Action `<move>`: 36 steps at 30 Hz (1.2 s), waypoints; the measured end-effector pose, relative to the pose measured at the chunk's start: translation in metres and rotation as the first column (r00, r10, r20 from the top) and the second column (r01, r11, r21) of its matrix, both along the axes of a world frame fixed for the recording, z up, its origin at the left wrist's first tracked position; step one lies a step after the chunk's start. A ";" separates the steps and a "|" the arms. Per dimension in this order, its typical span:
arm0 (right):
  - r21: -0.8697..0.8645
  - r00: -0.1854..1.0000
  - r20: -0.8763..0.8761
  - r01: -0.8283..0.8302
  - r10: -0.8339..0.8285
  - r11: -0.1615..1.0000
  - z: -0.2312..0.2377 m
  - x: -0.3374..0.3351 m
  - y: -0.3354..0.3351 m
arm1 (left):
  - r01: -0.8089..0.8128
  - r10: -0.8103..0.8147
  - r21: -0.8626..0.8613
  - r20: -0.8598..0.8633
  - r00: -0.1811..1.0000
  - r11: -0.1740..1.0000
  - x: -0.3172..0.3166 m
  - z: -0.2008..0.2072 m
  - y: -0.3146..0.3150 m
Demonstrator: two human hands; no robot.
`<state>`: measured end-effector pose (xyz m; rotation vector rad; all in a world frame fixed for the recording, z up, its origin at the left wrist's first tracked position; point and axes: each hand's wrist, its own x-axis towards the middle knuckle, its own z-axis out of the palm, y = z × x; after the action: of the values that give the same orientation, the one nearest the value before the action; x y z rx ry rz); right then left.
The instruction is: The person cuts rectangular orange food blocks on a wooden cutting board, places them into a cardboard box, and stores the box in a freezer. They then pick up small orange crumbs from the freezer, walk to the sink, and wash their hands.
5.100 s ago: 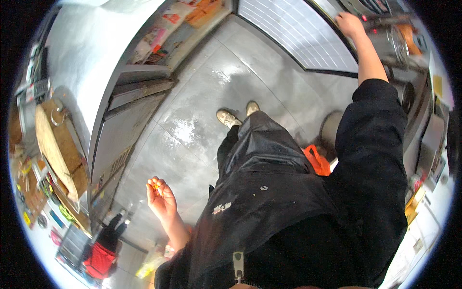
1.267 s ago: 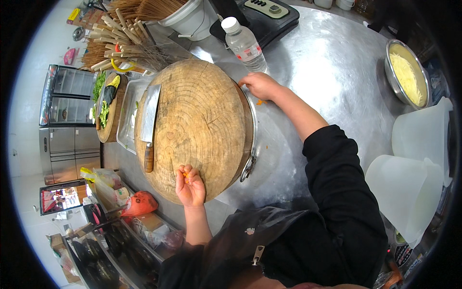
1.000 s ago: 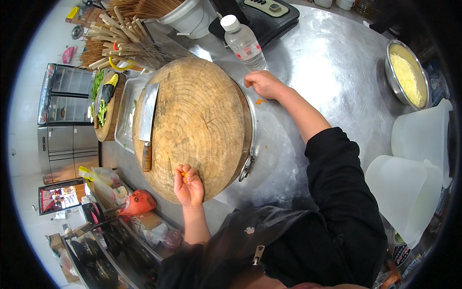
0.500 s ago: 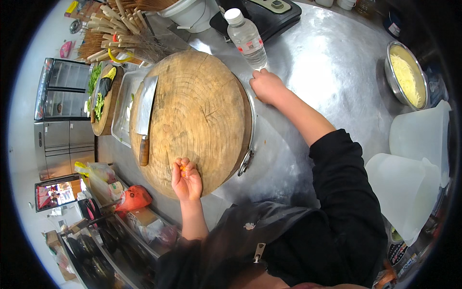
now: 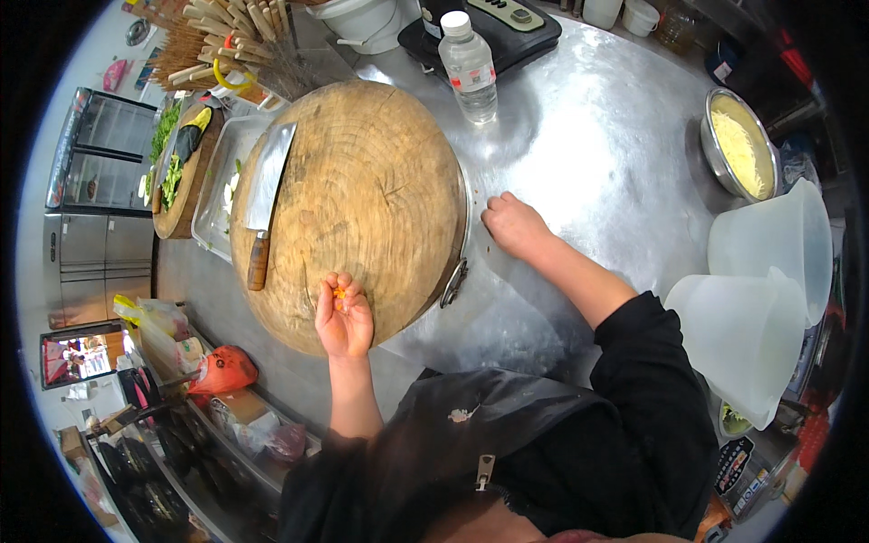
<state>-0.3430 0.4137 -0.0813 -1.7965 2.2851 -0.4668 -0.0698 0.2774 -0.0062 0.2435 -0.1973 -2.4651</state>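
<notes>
My left hand (image 5: 344, 317) is palm up over the near part of a round wooden chopping block (image 5: 371, 181), its fingers curled round small orange pieces (image 5: 340, 294). My right hand (image 5: 517, 225) rests low on the steel table (image 5: 579, 154), just right of the block. Its fingers are bent in together; whatever they may hold is hidden. Small dark crumbs lie on the steel beside its fingertips. A cleaver (image 5: 268, 185) with a wooden handle lies flat along the block's left side. Farther back, a clear water bottle (image 5: 471, 77) with a white cap stands upright, apart from my right hand.
A black scale (image 5: 489, 32) and a white bucket (image 5: 362, 23) stand at the back. At right are a steel bowl (image 5: 724, 154) of pale yellow shreds and two translucent tubs (image 5: 738, 335). A clear tray (image 5: 217, 213) adjoins the block; a metal ring handle (image 5: 454, 282) sticks out at its right.
My right hand has moved from beside the bottle's base toward me along the block's right edge. The left hand stays curled over the block. The whole view has shifted slightly.
</notes>
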 end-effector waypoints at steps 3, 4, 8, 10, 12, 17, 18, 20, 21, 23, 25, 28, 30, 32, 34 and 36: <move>-0.008 0.990 0.129 -0.052 0.052 0.999 0.004 -0.004 0.006 | 0.022 -0.023 -0.012 -0.040 0.999 1.000 0.000 -0.002 -0.001; -0.031 0.984 0.172 -0.052 0.057 0.998 0.004 -0.009 0.003 | 0.031 -0.032 -0.018 -0.041 0.999 0.999 0.000 -0.003 -0.001; -0.196 0.995 0.098 0.036 -0.017 0.980 0.000 -0.030 -0.022 | 0.053 -0.054 -0.035 -0.052 0.997 0.998 -0.001 -0.004 -0.003; -0.180 0.999 0.045 0.019 -0.011 0.983 -0.001 -0.032 -0.035 | 0.054 -0.056 -0.035 -0.052 0.997 0.998 -0.002 -0.004 -0.003; -0.153 1.000 0.018 0.011 -0.009 0.988 -0.001 -0.030 -0.040 | 0.047 -0.048 -0.041 -0.033 0.998 0.998 -0.002 -0.003 -0.003; -0.080 0.999 0.032 -0.030 0.033 0.996 0.005 -0.013 -0.024 | 0.053 -0.054 -0.042 -0.019 0.998 0.998 -0.002 -0.003 -0.004; -0.081 0.999 0.045 -0.016 0.020 0.997 0.005 -0.005 -0.019 | 0.057 -0.058 -0.040 -0.020 0.998 0.998 -0.002 -0.004 -0.004; -0.029 0.999 0.017 -0.038 0.039 0.999 0.003 0.009 -0.003 | 0.059 -0.060 -0.037 -0.011 0.998 0.998 -0.002 -0.004 -0.005; -0.025 0.999 0.029 -0.019 0.020 1.000 0.001 0.017 0.005 | 0.057 -0.057 -0.034 0.001 0.998 0.998 -0.002 -0.005 -0.006; -0.054 0.999 0.036 -0.004 0.006 0.999 -0.002 0.032 0.022 | 0.067 -0.067 -0.031 0.000 0.998 0.997 -0.001 -0.006 -0.006; -0.088 1.000 0.028 0.010 -0.008 0.996 -0.004 0.046 0.038 | 0.076 -0.076 -0.013 -0.014 0.997 0.997 0.001 -0.007 -0.006; -0.065 0.999 0.037 -0.019 0.022 0.998 -0.002 0.061 0.054 | 0.130 -0.133 -0.045 -0.071 0.989 0.991 0.004 -0.009 -0.006; 0.021 0.996 0.057 -0.065 0.064 0.998 0.003 0.061 0.054 | 0.134 -0.136 -0.046 -0.050 0.989 0.990 0.005 -0.011 -0.006; 0.023 0.995 0.102 -0.028 0.026 0.999 0.007 0.051 0.044 | 0.149 -0.152 -0.051 -0.060 0.987 0.987 0.005 -0.013 -0.006; -0.010 0.997 0.073 0.041 -0.040 0.999 0.011 0.032 0.023 | 0.174 -0.177 -0.037 -0.080 0.981 0.984 0.005 -0.014 -0.006; -0.034 0.991 0.116 0.066 -0.062 0.997 0.013 0.015 0.004 | 0.186 -0.192 -0.076 -0.077 0.978 0.980 0.005 -0.014 -0.006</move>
<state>-0.3280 0.4182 -0.0682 -1.6702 2.2753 -0.6115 -0.0653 0.2709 -0.0202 0.0950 -0.2793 -2.6454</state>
